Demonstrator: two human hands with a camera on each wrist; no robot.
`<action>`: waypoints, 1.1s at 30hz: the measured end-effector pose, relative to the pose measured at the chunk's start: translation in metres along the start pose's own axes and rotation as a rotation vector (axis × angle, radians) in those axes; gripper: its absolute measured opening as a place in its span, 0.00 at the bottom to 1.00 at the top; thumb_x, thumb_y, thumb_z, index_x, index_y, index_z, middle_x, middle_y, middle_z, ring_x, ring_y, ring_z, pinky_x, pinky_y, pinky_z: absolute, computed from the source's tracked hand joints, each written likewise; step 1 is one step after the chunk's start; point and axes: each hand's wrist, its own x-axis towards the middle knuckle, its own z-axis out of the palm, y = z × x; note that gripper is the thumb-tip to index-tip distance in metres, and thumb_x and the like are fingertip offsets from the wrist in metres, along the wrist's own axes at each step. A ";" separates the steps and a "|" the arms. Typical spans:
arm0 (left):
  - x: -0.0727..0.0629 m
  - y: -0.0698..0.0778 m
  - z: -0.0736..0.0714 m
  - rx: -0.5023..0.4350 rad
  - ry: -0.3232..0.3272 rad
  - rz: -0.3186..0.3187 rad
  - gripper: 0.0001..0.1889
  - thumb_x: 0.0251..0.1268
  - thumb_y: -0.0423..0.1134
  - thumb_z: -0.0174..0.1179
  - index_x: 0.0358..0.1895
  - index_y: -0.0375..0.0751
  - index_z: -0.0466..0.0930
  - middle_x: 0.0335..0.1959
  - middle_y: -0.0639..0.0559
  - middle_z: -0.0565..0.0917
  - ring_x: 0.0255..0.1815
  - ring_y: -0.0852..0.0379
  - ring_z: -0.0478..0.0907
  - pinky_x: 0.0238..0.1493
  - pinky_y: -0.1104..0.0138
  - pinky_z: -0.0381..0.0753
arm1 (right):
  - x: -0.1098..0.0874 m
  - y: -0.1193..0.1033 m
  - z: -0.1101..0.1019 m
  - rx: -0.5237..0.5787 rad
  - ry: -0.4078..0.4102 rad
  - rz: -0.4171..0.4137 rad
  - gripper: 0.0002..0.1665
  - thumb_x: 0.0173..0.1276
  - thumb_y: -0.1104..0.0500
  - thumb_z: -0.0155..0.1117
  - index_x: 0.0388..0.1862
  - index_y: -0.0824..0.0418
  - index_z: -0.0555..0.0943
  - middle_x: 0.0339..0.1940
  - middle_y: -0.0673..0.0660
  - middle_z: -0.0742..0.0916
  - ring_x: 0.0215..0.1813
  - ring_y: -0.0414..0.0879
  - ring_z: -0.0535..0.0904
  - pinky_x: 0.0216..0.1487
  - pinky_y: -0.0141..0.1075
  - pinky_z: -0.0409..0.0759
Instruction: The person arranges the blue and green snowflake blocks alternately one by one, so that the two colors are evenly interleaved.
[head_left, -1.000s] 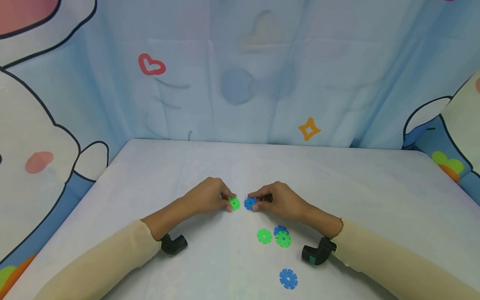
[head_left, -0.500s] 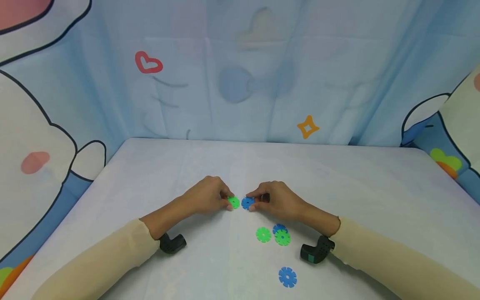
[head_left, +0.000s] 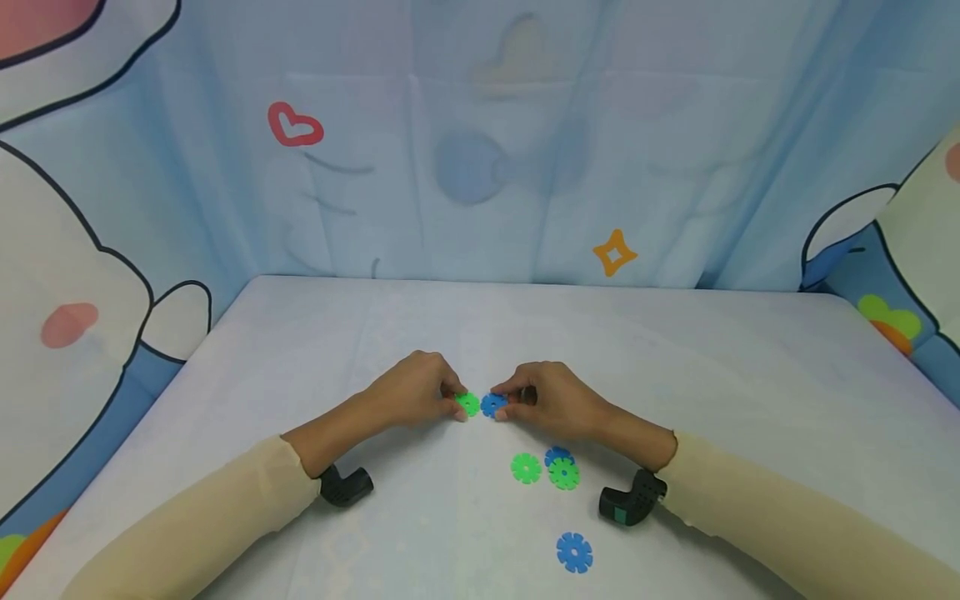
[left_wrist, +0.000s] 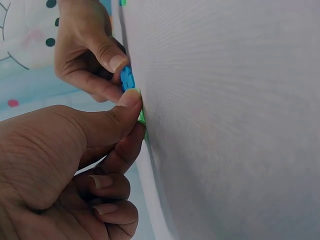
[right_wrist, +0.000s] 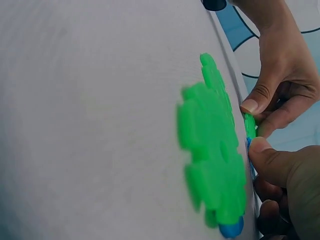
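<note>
My left hand [head_left: 412,392] pinches a green notched disc [head_left: 470,404] between thumb and finger. Facing it, my right hand [head_left: 558,400] pinches a blue notched disc [head_left: 492,405] the same way. The two discs sit edge to edge low over the table; whether they touch or interlock I cannot tell. In the left wrist view the blue disc [left_wrist: 127,77] shows past my left thumb, which covers much of the green one. From the right wrist, the held green disc [right_wrist: 250,125] appears just above the blue one, mostly hidden by my right thumb.
Nearer me on the white-covered table [head_left: 337,325] lie a loose green disc [head_left: 526,468] and another green disc [head_left: 564,474] overlapping a blue one [head_left: 558,456]. A further blue disc [head_left: 574,552] lies closest to me. A patterned curtain [head_left: 465,167] hangs behind.
The right hand has brought its blue disc leftward, narrowing the gap to the green disc. The left hand keeps its hold almost in place. The loose discs stay put.
</note>
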 end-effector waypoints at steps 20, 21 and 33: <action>0.002 0.004 0.000 0.023 -0.034 -0.041 0.12 0.56 0.41 0.73 0.42 0.40 0.90 0.38 0.52 0.90 0.37 0.62 0.83 0.38 0.68 0.80 | 0.001 -0.004 -0.001 -0.009 -0.010 0.050 0.22 0.60 0.51 0.74 0.52 0.57 0.86 0.27 0.42 0.83 0.30 0.37 0.73 0.29 0.29 0.69; 0.002 0.004 0.000 0.025 -0.034 -0.045 0.12 0.56 0.41 0.73 0.42 0.40 0.90 0.38 0.52 0.90 0.37 0.62 0.82 0.38 0.68 0.80 | 0.002 -0.005 -0.001 -0.010 -0.010 0.053 0.22 0.60 0.51 0.75 0.52 0.57 0.86 0.27 0.42 0.83 0.30 0.37 0.72 0.29 0.29 0.69; 0.001 0.004 0.001 0.032 -0.020 -0.069 0.13 0.55 0.42 0.73 0.41 0.40 0.90 0.38 0.52 0.90 0.36 0.63 0.81 0.37 0.68 0.79 | 0.003 -0.007 -0.001 -0.020 -0.030 0.085 0.23 0.60 0.50 0.74 0.53 0.57 0.86 0.25 0.42 0.82 0.30 0.37 0.74 0.32 0.29 0.72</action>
